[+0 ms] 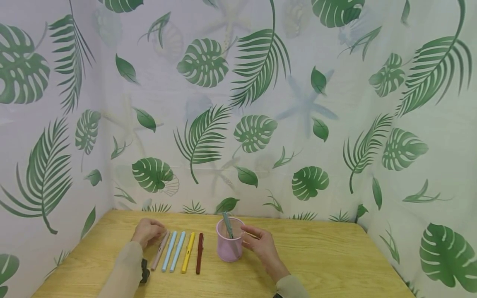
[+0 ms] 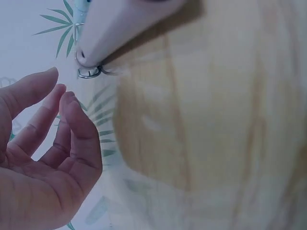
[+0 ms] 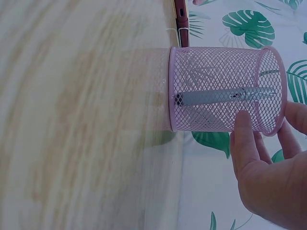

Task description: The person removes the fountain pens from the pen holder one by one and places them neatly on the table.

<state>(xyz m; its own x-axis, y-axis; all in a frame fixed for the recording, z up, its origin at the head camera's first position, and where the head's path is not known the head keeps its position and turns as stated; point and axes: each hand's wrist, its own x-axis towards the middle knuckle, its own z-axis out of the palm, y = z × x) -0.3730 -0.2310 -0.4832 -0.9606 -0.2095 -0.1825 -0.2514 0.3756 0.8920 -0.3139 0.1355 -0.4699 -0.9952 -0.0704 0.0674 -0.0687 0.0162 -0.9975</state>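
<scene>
On the wooden counter [image 1: 320, 256], nearest the person, five pens lie side by side in a row, pointing away from the near edge: a pale pink pen [image 1: 160, 251] at the left, then two light blue pens [image 1: 173, 251], a yellow pen [image 1: 188, 258] and a dark red pen [image 1: 199, 259].

The left hand [image 1: 147, 231] rests at the far end of the pale pink pen. In the left wrist view its fingers [image 2: 72, 127] are loosely bent with a gap between them, gripping nothing, and the pen's clip end sits just beyond the fingertips, not touched.

To the right of the row stands a pink mesh pen cup [image 1: 229, 245], upright, with a grey-green pen [image 1: 227, 224] inside, leaning and sticking out above the rim.

The right hand [image 1: 262, 244] is just beside the cup on its right. In the right wrist view its thumb lies against the mesh near the rim and the other fingers [image 3: 295, 122] curve behind it, lightly holding the cup.

Behind the counter hangs a white curtain with green leaves [image 1: 261, 103].
</scene>
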